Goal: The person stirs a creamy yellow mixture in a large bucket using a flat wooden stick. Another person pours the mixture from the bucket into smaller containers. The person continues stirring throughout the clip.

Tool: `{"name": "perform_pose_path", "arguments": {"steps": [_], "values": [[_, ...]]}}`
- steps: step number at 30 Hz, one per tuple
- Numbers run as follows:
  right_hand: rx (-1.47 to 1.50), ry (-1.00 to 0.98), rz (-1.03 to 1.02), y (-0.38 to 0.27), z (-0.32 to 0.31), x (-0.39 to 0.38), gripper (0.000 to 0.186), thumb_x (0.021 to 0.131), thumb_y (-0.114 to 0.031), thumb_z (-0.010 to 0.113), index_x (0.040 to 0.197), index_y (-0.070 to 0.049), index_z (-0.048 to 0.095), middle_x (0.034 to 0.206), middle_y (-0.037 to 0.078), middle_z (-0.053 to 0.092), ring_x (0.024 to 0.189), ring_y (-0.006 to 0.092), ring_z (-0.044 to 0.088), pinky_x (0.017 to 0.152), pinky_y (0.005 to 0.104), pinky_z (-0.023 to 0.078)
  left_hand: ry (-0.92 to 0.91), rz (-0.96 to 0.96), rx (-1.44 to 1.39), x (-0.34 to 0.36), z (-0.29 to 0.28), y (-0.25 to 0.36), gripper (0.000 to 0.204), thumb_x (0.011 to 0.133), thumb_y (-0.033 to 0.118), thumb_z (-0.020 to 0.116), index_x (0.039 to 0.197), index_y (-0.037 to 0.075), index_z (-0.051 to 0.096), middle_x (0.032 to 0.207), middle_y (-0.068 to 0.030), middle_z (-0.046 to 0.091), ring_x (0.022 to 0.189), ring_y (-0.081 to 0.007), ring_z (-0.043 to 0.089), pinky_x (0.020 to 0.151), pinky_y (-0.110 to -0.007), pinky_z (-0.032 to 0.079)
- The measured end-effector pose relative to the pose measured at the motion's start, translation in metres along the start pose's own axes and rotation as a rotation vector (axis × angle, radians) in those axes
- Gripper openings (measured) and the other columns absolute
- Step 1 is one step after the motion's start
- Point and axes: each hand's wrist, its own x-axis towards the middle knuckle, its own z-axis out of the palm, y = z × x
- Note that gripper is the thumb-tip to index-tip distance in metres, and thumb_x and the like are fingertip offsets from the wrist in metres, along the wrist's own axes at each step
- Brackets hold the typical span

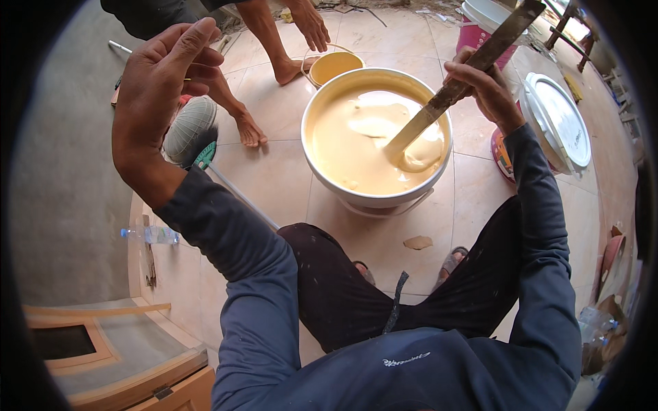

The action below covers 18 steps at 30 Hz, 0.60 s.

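Note:
A large white bucket holds pale yellow, creamy liquid, with a long flat stick standing slanted in it. My right hand grips the stick above the bucket's right side. My left hand is raised at the upper left, away from the bucket, with fingers loosely curled and apart, holding nothing that I can make out. Just behind the bucket is a smaller bucket with a yellow inside and a handle.
Another person's hand and bare feet are behind. Lidded buckets stand right. A grey mesh fan-like object, a pole, a plastic bottle and wooden frames lie left. My knees flank the tiled floor before me.

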Motion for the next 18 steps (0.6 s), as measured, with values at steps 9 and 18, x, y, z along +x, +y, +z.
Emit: {"name": "perform_pose_path", "arguments": {"steps": [9,18], "values": [[-0.158,0.195,-0.308,-0.026,-0.005,0.018,0.021,0.095,-0.026,0.073,0.095,-0.006,0.066,0.085,0.003,0.067,0.078,0.012,0.068,0.071,0.03,0.059,-0.007,-0.005,0.047,0.007,0.002,-0.009,0.047,0.097,0.05,0.066,0.112,0.006,0.074,0.091,-0.0105,0.074,0.082,-0.0187,0.073,0.071,-0.029,0.057],[-0.365,-0.117,-0.051,0.037,0.028,0.027,0.036,0.096,-0.037,0.071,0.085,-0.006,0.056,0.074,0.003,0.057,0.075,0.0136,0.067,0.065,0.0311,0.062,-0.028,-0.035,0.068,0.005,0.007,0.003,0.046,0.098,0.051,0.065,0.112,0.008,0.075,0.09,-0.0043,0.074,0.083,-0.0124,0.072,0.071,-0.026,0.054]]}}
